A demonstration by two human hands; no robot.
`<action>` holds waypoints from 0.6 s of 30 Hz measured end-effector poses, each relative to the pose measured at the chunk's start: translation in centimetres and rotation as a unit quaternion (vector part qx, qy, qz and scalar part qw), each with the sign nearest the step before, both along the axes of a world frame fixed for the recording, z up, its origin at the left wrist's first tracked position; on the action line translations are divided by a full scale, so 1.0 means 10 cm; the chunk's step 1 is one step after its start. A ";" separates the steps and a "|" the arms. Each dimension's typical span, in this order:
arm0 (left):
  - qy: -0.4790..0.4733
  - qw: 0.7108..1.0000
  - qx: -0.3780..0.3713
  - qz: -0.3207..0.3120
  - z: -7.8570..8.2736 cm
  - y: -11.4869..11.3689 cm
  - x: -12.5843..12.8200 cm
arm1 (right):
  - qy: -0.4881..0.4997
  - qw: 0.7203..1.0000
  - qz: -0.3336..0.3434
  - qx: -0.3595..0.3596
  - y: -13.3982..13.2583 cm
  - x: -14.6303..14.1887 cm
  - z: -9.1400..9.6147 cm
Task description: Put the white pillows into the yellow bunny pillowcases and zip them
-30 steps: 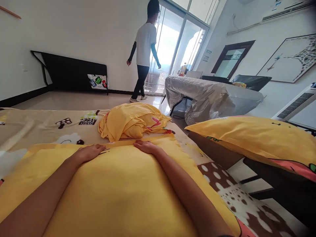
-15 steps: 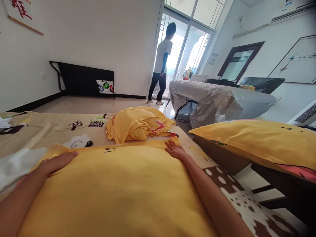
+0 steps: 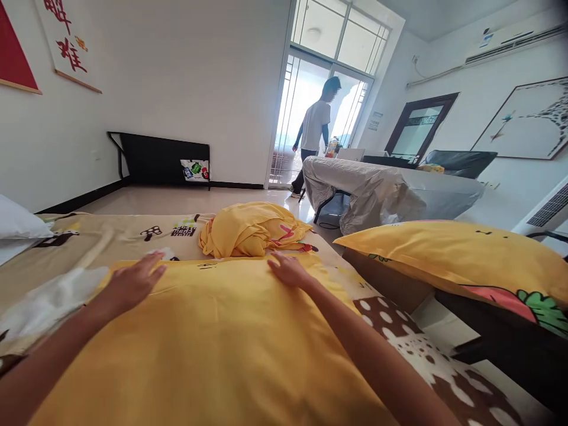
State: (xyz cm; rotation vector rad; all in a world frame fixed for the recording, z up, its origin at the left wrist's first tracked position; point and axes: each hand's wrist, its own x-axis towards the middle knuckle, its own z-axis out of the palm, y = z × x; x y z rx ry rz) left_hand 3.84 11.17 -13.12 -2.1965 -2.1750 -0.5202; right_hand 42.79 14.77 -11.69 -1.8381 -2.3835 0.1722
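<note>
A large yellow pillow (image 3: 213, 343) lies in front of me on a patterned bed sheet (image 3: 128, 234). My left hand (image 3: 133, 283) rests flat on the pillow's far left part, fingers stretched out. My right hand (image 3: 288, 270) lies flat on the pillow's far edge, fingers apart. Just beyond both hands sits a crumpled yellow cloth (image 3: 251, 229).
A second yellow pillow (image 3: 457, 251) lies on a dark stand at the right. A white pillow (image 3: 18, 222) is at the far left. A table under a grey cover (image 3: 390, 189) stands beyond. A person in a white shirt (image 3: 313, 127) walks by the glass door.
Both hands slid inward along the pillow's far edge after spreading apart. The view tilted up. The person walked further right, to the door behind the covered table.
</note>
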 end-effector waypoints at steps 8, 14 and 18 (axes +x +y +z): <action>-0.050 0.998 -0.007 -0.040 -0.47 -0.35 0.59 | 0.089 0.988 0.122 0.026 -0.30 -0.52 -0.22; -0.025 0.999 0.027 0.014 -0.88 -0.65 -0.29 | 0.006 0.998 -0.062 0.015 -0.44 0.61 -0.67; -0.050 0.997 0.005 0.051 -0.91 -1.01 -0.54 | -0.033 0.990 -0.133 0.004 -0.56 1.02 -0.52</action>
